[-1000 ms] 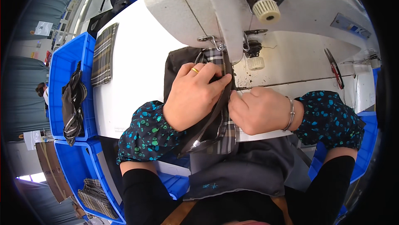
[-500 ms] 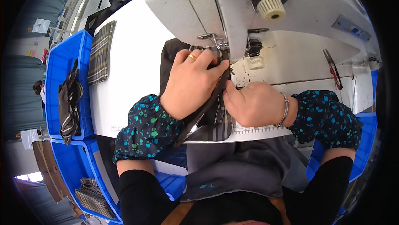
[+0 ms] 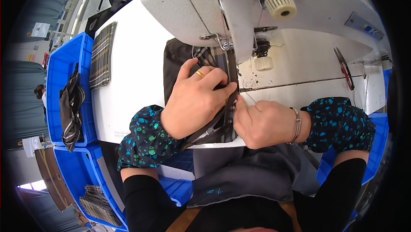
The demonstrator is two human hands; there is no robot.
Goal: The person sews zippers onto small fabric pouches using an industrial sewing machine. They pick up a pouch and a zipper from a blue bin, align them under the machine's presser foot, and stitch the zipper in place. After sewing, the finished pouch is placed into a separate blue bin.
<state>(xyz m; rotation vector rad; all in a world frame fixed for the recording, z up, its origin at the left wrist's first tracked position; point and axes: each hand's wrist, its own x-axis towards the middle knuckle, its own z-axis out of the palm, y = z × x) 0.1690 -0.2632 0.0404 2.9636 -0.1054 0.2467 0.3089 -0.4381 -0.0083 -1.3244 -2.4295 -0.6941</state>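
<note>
A dark cloth piece with plaid parts and a metal zipper lies on the white sewing table, its far end under the sewing machine's needle area. My left hand, with a gold ring, rests on the cloth, fingers bent and spread, thumb beside the zipper teeth. At the cloth's right edge my right hand is closed, thumb and forefinger pinching the zipper tape; its other fingers curl under. The zipper's slider shows near the table's front edge, just below my left hand.
The white machine head overhangs the work. Red-handled scissors lie at the right. A folded plaid piece is at the table's left. Blue bins stand beyond it, one with dark cloth, another with stacked plaid pieces.
Both hands have slid toward the table's front edge along the zipper. More cloth and zipper now show between my left hand and the machine.
</note>
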